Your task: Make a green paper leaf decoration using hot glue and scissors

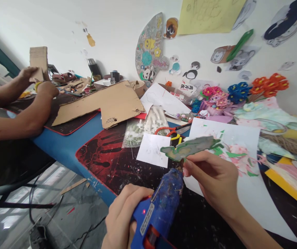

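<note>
My left hand [124, 214] is wrapped round the handle of a blue glue gun [164, 200], whose small red light is lit. The gun's nozzle points up and touches or nearly touches the underside of a green-edged, leaf-like paper piece [190, 148]. Thumb and fingers of my right hand [213, 176] pinch this piece near its lower edge. Behind the right hand lies a large white sheet [244, 138] with pink and green paper cuttings [238, 152] on it. A small white paper [153, 148] rests on the dark mat, left of the leaf-like piece.
Orange-handled scissors [173, 130] lie beyond the small paper. Cardboard [112, 100] spans the mats at the back. At the left, another person's hands [44, 86] hold cardboard. Twine [291, 147] and pipe-cleaner flowers [270, 84] are at the right.
</note>
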{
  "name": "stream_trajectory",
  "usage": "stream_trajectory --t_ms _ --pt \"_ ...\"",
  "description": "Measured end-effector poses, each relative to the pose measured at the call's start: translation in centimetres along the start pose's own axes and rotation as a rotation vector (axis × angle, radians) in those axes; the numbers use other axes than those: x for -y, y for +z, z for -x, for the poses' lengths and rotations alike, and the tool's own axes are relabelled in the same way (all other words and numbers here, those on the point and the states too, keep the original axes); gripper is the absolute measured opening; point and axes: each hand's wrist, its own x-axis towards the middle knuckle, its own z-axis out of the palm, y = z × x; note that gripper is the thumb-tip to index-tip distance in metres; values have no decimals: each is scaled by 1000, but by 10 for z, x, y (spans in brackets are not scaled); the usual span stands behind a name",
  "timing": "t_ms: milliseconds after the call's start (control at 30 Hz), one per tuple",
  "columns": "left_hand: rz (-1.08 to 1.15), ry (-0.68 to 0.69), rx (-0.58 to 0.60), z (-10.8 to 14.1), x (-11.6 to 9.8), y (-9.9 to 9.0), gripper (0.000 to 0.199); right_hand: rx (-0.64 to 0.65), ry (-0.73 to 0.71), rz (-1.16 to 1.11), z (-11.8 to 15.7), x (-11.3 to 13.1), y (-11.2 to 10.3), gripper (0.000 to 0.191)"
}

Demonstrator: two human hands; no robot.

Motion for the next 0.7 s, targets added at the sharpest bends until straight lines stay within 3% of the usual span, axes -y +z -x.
stream_trajectory --t_ms 300,467,700 --pt "-27 12 -61 0 -2 3 35 -5 9 -6 1 -2 0 15" --pt "21 -1 -19 0 -2 2 46 8 -3 6 1 -1 -1 14" --pt "-27 -27 -19 1 -1 -1 40 0 -7 -7 0 0 1 15"
